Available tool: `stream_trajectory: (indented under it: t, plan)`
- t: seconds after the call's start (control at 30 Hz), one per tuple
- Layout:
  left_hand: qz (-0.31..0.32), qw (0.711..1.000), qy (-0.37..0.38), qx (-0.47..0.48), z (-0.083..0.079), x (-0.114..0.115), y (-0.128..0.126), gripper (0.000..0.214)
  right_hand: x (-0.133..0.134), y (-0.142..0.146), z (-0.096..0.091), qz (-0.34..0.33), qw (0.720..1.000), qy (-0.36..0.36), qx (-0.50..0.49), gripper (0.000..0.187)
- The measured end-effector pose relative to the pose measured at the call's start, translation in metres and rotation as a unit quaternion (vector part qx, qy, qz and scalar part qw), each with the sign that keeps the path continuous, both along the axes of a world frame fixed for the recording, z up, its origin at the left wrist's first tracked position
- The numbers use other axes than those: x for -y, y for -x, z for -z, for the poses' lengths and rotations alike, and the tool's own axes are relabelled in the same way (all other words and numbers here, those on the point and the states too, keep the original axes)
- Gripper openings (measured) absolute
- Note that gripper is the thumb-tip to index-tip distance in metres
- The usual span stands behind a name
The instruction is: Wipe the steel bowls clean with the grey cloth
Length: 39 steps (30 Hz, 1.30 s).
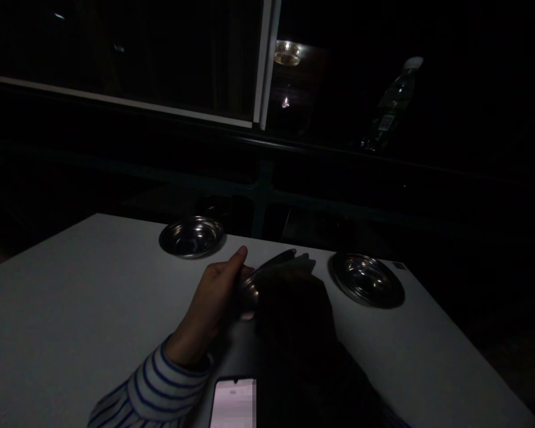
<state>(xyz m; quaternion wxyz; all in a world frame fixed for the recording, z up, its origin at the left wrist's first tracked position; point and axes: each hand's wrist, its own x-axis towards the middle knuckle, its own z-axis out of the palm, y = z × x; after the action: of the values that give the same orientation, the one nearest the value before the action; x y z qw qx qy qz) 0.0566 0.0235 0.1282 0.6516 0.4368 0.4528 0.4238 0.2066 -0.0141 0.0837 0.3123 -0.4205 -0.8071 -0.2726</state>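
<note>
My left hand (214, 294), in a blue-and-white striped sleeve, grips the near-left rim of a shiny metal bowl (249, 289) tilted up above the white table. Its thumb points upward along the rim. My right hand (296, 315) is a dark silhouette against the bowl's right side and hides much of it. From that hand's far side sticks out a thin, dull grey cloth-like piece (304, 262), pressed at the bowl. The right fingers are lost in shadow. Below the hands lies a phone (232, 404) with a lit screen, partly covered by the dark right arm.
One metal bowl (191, 238) rests near the far edge of the white table (93, 309). Toward the right edge sits another shallow metal bowl or stack (369, 281). Behind are a white window frame (266, 65) and a clear plastic bottle (395, 101) in deep darkness.
</note>
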Motion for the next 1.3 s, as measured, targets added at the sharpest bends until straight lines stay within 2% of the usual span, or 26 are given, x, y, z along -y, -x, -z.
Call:
stream_trajectory:
  t: [0.17, 0.33, 0.53, 0.6, 0.77, 0.83, 1.0, 1.07, 1.17, 1.23, 1.3]
  plan:
    - [-0.004, 1.000, -0.002, -0.001, 0.001, 0.000, 0.000, 0.050, 0.002, 0.000, -0.004, 0.036, 0.994, -0.058, -0.088, 0.028]
    - [-0.009, 1.000, 0.002, 0.003, 0.001, 0.000, 0.000, 0.049, 0.002, 0.006, -0.001, 0.008, 1.000, 0.022, -0.019, 0.031]
    - [-0.001, 1.000, -0.001, 0.005, -0.001, 0.001, 0.000, 0.049, 0.001, -0.005, -0.006, 0.054, 0.990, -0.035, -0.122, 0.028]
    - [0.006, 1.000, 0.003, 0.003, -0.001, 0.001, 0.000, 0.049, 0.001, -0.004, -0.004, 0.050, 0.993, -0.021, -0.107, 0.030]
    - [0.009, 1.000, -0.001, 0.001, 0.000, 0.000, 0.000, 0.050, 0.001, 0.008, 0.005, -0.010, 1.000, -0.006, 0.027, 0.037]
    - [0.016, 1.000, -0.003, 0.006, 0.000, 0.001, 0.000, 0.052, 0.001, 0.006, 0.003, -0.008, 1.000, 0.010, 0.014, 0.035]
    - [0.026, 0.999, 0.006, 0.027, -0.001, 0.002, -0.001, 0.052, -0.001, -0.010, -0.007, 0.052, 0.992, 0.011, -0.113, 0.028]
    - [0.030, 0.999, 0.016, 0.025, -0.001, 0.002, -0.001, 0.052, -0.001, -0.010, -0.007, 0.056, 0.992, -0.001, -0.112, 0.029]
    - [0.013, 1.000, 0.022, 0.015, 0.000, 0.001, -0.001, 0.050, 0.002, -0.002, -0.005, 0.024, 0.998, -0.016, -0.064, 0.033]
    - [-0.001, 1.000, 0.016, 0.014, 0.000, 0.000, -0.001, 0.049, 0.003, 0.001, -0.005, 0.010, 0.999, -0.005, -0.048, 0.034]
    - [0.005, 1.000, 0.011, 0.022, -0.001, 0.001, -0.002, 0.051, 0.003, 0.000, -0.006, 0.027, 0.997, 0.013, -0.071, 0.031]
